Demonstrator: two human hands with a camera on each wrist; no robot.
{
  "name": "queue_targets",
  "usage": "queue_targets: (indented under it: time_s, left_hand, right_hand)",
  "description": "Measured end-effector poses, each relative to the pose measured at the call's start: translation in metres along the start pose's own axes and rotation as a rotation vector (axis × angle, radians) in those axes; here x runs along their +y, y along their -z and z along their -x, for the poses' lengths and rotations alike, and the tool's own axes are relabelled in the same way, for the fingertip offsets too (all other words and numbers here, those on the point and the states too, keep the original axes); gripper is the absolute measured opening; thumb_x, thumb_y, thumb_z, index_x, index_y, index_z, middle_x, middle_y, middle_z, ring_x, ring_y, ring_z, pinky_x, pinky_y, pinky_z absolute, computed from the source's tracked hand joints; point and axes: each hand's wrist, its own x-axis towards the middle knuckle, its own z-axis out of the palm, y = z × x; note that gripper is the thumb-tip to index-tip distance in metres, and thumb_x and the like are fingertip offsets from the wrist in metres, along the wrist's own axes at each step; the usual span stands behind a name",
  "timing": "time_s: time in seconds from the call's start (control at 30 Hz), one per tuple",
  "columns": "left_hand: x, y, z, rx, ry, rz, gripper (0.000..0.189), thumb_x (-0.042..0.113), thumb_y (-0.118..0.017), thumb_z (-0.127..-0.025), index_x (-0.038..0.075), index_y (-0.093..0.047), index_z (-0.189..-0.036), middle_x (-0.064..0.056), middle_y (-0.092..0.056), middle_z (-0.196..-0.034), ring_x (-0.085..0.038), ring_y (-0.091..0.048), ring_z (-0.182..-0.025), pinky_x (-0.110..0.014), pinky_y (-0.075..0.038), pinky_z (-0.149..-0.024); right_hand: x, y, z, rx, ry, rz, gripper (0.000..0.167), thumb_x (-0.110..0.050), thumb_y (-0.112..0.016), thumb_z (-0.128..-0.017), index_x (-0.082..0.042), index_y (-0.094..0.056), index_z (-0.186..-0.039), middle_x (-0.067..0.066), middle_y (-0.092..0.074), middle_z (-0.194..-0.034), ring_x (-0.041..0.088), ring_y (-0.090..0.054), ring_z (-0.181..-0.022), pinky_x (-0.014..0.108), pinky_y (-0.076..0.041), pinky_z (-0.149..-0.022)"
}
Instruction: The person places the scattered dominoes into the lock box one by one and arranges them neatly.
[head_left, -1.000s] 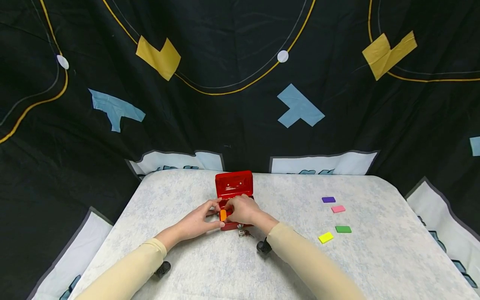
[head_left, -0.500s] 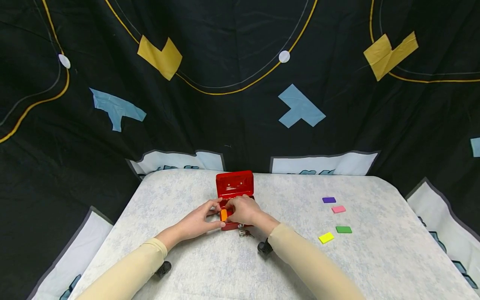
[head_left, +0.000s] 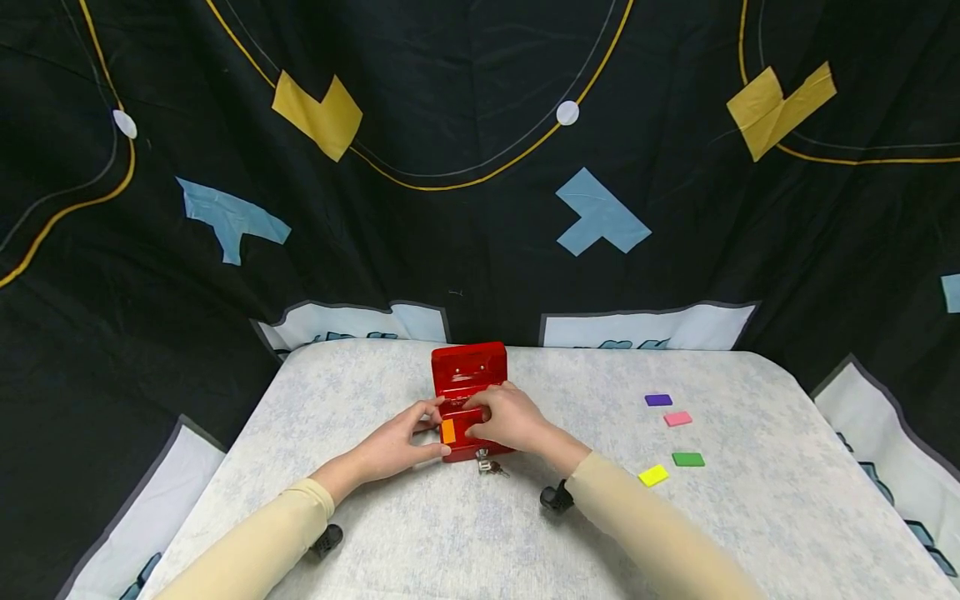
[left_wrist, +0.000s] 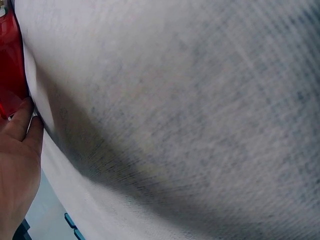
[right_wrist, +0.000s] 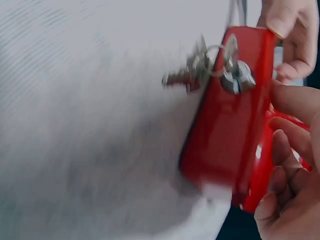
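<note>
One orange block (head_left: 448, 431), lengthwise fore-aft; left hand (head_left: 396, 443) grips red box (right_wrist: 222, 125) — right hand (head_left: 512, 415) loose.

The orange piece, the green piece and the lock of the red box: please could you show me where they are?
Orange piece (head_left: 448, 431), head view: its visible face.
Green piece (head_left: 688, 459), head view: its top face.
Lock (right_wrist: 242, 78), right wrist view: its silvery front.

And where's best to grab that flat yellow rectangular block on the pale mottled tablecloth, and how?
Pinch the yellow block by its two long edges, coming from above with the right hand, the nearer one. It lies flat and nothing touches its sides, so both edges look free for thumb and fingers.
</note>
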Motion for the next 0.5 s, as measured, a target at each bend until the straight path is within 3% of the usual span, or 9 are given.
queue_targets:
  time_s: [0.13, 0.27, 0.5]
  left_hand:
    - [0.001, 0.000, 0.000, -0.003, 0.005, -0.004, 0.047, 0.044, -0.079, -0.089, 0.022, -0.051, -0.118, 0.005, -0.035, -0.163, -0.024, -0.052, -0.134, -0.054, -0.037, -0.113]
    - [0.002, -0.001, 0.001, 0.004, -0.016, -0.005, 0.047, 0.043, -0.079, -0.090, 0.020, -0.051, -0.118, 0.003, -0.036, -0.163, -0.025, -0.052, -0.135, -0.053, -0.037, -0.113]
    - [0.000, -0.001, 0.001, 0.011, -0.030, -0.014, 0.047, 0.046, -0.079, -0.089, 0.020, -0.051, -0.118, 0.005, -0.035, -0.163, -0.025, -0.049, -0.139, -0.051, -0.035, -0.115]
  right_hand:
    - [0.012, 0.019, 0.015, 0.070, 0.002, -0.048, 0.040, -0.031, -0.084, -0.085, -0.015, -0.075, -0.121, -0.005, -0.065, -0.090, 0.015, -0.050, -0.090, 0.031, -0.047, -0.070]
    - [0.028, 0.038, 0.033, 0.130, -0.015, -0.077, 0.038, -0.029, -0.082, -0.086, -0.015, -0.075, -0.121, -0.008, -0.058, -0.082, 0.016, -0.048, -0.089, 0.033, -0.044, -0.067]
    - [0.067, 0.065, 0.073, 0.196, -0.019, -0.025, 0.034, -0.029, -0.082, -0.088, -0.019, -0.075, -0.120, -0.013, -0.055, -0.082, 0.015, -0.045, -0.083, 0.033, -0.041, -0.068]
